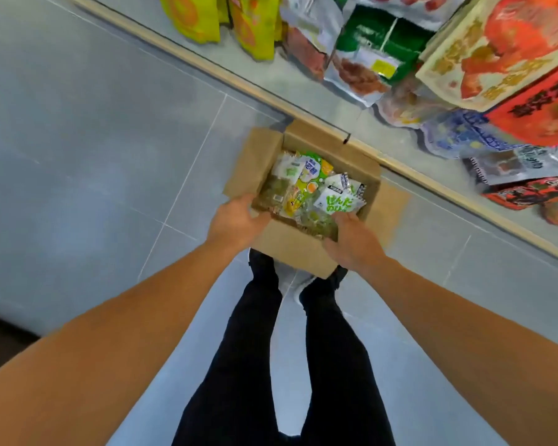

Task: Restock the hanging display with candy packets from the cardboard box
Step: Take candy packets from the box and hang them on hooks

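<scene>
Head view: grey floor tiles [78, 140] fill the left. The left hand [236, 220] grips the cardboard box [290, 249] by its near-left rim, fingers curled over the edge. Candy packets [306, 191] lie heaped inside. The right hand [351, 243] reaches in, fingers hidden among packets; its grip cannot be told. Hanging snack bags [464, 59] crowd the upper right, above a pale shelf edge [239, 82].

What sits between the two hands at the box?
In the head view, the near flap of the cardboard box and candy packets lie between the left hand and right hand.
</scene>
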The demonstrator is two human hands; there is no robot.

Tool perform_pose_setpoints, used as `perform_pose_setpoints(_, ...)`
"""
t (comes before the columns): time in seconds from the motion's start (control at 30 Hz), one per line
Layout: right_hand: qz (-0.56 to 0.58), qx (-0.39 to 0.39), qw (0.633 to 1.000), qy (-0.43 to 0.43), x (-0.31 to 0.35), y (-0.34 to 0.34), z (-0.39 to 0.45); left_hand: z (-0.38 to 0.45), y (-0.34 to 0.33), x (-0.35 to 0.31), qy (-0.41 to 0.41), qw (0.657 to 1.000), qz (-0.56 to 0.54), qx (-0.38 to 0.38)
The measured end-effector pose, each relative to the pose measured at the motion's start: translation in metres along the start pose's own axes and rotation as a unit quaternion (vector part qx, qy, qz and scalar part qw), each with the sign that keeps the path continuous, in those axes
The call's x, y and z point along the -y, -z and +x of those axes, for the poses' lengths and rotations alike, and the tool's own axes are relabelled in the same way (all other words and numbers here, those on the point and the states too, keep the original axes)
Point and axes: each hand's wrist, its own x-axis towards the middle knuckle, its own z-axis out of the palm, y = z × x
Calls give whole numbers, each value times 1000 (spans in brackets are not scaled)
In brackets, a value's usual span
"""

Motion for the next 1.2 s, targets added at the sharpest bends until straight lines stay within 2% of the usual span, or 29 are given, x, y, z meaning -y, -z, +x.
perform_pose_setpoints(0.23,48,44,997,-30,-41,-40,107,96,-71,37,39,999,-12,25)
perform_pose_setpoints(0.53,158,79,981,-77,-89,-119,267,229,-177,79,40,998,-29,29)
perform_pose_setpoints(0.77,276,77,944,-162,-95,-190,388,315,-232,118,54,998,-38,3)
perform_pose_setpoints(0.9,414,19,877,-244,-91,-205,426,331,-249,131,72,997,-39,2)
perform_pose_setpoints(0.97,396,-29,886,-237,-90,-205,429,330,-250,132,76,996,-43,2)
perform_pose_setpoints(1.07,315,-70,930,-175,-88,-194,406,317,-242,124,78,996,-49,5)
perform_pose_setpoints(1.2,302,-63,944,-116,-91,-161,334,284,-223,99,86,994,-62,19)
